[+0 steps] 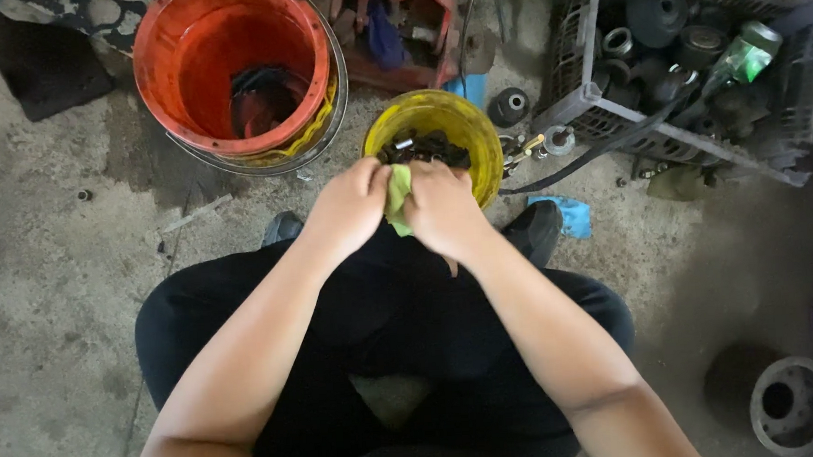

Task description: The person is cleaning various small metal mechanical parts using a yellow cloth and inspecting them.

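Concrete floor [47, 275]; hands [350, 208] [443, 208] clutch cloth [397, 194].

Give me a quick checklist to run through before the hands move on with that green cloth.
1. Both hands on the cloth: left hand and right hand close on the green cloth. Ok.
2. What the cloth wraps: hidden. Cannot tell.
3. Yellow bowl within reach, just past the hands, holding dark small parts. Ok.
4. Orange bucket upright, clear of the arms. Ok.
5. Floor near the feet: loose metal parts beside the grey crate. Not ok.
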